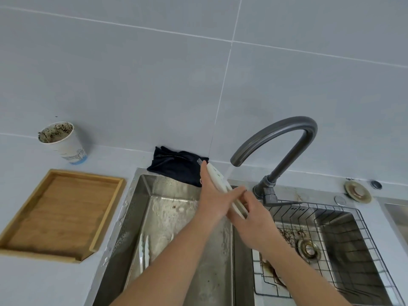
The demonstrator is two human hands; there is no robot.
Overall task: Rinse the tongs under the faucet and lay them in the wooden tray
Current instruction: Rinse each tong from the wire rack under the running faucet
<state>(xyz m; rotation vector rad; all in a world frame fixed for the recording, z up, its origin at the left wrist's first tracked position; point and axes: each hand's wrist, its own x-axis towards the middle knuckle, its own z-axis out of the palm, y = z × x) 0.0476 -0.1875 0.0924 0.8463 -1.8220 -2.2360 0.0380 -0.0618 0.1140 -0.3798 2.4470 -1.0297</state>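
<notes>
White tongs (217, 178) are held slantwise over the left sink basin, their upper end just left of the water stream from the dark grey faucet (273, 138). My left hand (212, 199) lies flat against the tongs' left side, fingers pointing up. My right hand (254, 219) grips their lower end. Water runs from the spout onto the tongs. The wooden tray (28, 230) sits on the counter at the left with nothing in it. Another pale utensil (144, 250) lies on the left basin's floor.
A steel double sink (136, 191) fills the middle; a wire rack (364, 246) sits in the right basin. A dark cloth (176, 166) lies behind the sink. A dirty paper cup (64, 142) stands by the wall. A drain plug (357, 192) rests at the right.
</notes>
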